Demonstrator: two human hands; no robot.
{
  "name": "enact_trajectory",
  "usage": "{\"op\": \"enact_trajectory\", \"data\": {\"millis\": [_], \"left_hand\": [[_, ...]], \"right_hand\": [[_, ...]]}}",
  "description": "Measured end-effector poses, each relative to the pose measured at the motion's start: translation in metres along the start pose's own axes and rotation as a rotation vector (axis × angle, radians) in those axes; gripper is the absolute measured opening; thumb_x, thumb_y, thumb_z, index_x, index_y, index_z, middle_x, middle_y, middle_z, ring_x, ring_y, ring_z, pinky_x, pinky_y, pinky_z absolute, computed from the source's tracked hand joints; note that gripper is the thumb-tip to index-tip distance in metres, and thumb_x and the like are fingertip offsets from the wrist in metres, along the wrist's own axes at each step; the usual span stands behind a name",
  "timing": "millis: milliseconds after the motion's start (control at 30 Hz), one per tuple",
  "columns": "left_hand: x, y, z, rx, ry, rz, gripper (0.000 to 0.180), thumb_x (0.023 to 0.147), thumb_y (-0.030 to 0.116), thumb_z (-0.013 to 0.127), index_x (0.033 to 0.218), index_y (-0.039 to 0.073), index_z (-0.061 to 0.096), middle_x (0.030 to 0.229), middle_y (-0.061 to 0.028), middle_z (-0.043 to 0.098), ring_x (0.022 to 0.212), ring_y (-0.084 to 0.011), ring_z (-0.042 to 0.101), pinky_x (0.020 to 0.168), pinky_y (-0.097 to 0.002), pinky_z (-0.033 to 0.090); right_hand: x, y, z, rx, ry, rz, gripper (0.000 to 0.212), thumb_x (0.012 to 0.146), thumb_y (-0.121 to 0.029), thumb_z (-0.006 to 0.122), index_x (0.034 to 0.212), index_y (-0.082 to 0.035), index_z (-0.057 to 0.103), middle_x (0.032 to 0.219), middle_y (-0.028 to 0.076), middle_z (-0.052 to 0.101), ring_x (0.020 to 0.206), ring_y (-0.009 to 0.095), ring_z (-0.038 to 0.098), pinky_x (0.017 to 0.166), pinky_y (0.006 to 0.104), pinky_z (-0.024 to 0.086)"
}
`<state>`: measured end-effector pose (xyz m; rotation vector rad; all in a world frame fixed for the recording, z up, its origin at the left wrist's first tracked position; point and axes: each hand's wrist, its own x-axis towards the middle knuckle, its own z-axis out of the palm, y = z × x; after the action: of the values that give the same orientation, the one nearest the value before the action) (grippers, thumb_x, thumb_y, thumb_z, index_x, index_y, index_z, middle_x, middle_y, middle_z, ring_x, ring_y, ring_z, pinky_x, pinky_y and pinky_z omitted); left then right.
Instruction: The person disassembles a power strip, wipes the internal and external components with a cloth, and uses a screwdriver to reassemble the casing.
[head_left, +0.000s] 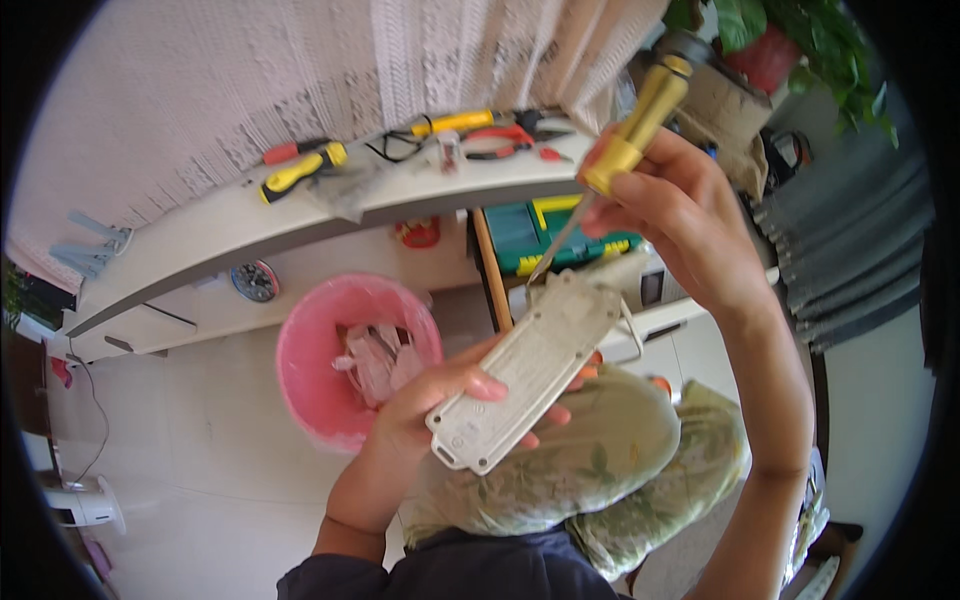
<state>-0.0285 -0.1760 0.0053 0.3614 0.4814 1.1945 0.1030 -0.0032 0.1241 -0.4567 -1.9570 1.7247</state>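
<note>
The left hand [425, 402] is holding a long, flat, off-white plastic case [525, 375] with small round holes along its edges. The thumb lies on top, and fingers poke out from under it. The case is up over the person's knees, in pale green leafy trousers [570, 450], and it slants, with its far end up and to the right.

The right hand [685, 200] is closed around a screwdriver with a see-through yellow handle [652, 112] and a thin metal rod. The rod points down to the far end of the case — I can't tell if the tip is touching it.

A round pink plastic bin [308, 340] stands on the floor to the left, with crumpled pale plastic bags [378, 365] inside. Past it is a long white bench [200, 242]. On top lie a fat yellow-and-black tool handle [300, 172] and red-handled pliers [505, 140] — and a green and yellow toolbox [508, 235] sits lower down, behind the case.
</note>
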Motion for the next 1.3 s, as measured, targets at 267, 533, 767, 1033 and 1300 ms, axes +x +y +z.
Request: {"op": "enact_trajectory", "data": {"millis": [267,533,767,1033,1300], "left_hand": [[0.025,-0.024,0.006,-0.010,-0.077,-0.112,0.079,0.073,0.014,0.051,0.143,-0.007,0.022,0.131,-0.0333,0.044,0.110,-0.0438,0.056,0.080,-0.0469,0.057],[0.029,-0.032,0.010,-0.039,-0.081,-0.127,0.077,0.074,0.014,0.052,0.142,-0.008,0.023,0.133,-0.0339,0.042,0.110,-0.0434,0.056,0.080,-0.0449,0.058],[0.025,-0.034,0.013,-0.097,-0.078,-0.125,0.076,0.075,0.014,0.052,0.142,-0.007,0.024,0.132,-0.0342,0.042,0.110,-0.0436,0.056,0.080,-0.0460,0.057],[0.015,-0.032,0.003,0.036,-0.124,-0.144,0.078,0.076,0.015,0.053,0.145,0.001,0.020,0.133,-0.0245,0.044,0.113,-0.0388,0.056,0.084,-0.0449,0.056],[-0.002,-0.008,-0.005,0.181,-0.042,-0.213,0.088,0.072,0.015,0.060,0.147,0.002,0.017,0.130,-0.0246,0.047,0.109,-0.0366,0.058,0.081,-0.0402,0.054]], "right_hand": [[-0.094,0.030,-0.015,0.335,0.238,0.217,0.027,0.088,-0.011,0.058,0.111,0.002,0.055,0.102,0.011,0.063,0.086,0.018,0.066,0.083,0.0300,0.054],[-0.113,0.051,-0.030,0.570,0.254,0.118,0.021,0.090,-0.010,0.055,0.105,0.004,0.055,0.100,0.012,0.065,0.088,0.020,0.067,0.086,0.0315,0.054],[-0.115,0.053,-0.032,0.619,0.287,0.150,0.021,0.090,-0.013,0.054,0.102,0.004,0.056,0.101,0.015,0.065,0.089,0.023,0.067,0.088,0.0332,0.053],[-0.099,0.039,-0.029,0.167,0.408,0.001,0.022,0.092,-0.011,0.053,0.110,0.000,0.050,0.104,0.014,0.063,0.090,0.020,0.064,0.083,0.0300,0.052],[0.030,0.049,-0.059,-1.217,0.264,-0.413,0.014,0.083,-0.010,0.061,0.096,-0.004,0.063,0.089,0.015,0.060,0.079,0.033,0.063,0.066,0.0429,0.050]]}}
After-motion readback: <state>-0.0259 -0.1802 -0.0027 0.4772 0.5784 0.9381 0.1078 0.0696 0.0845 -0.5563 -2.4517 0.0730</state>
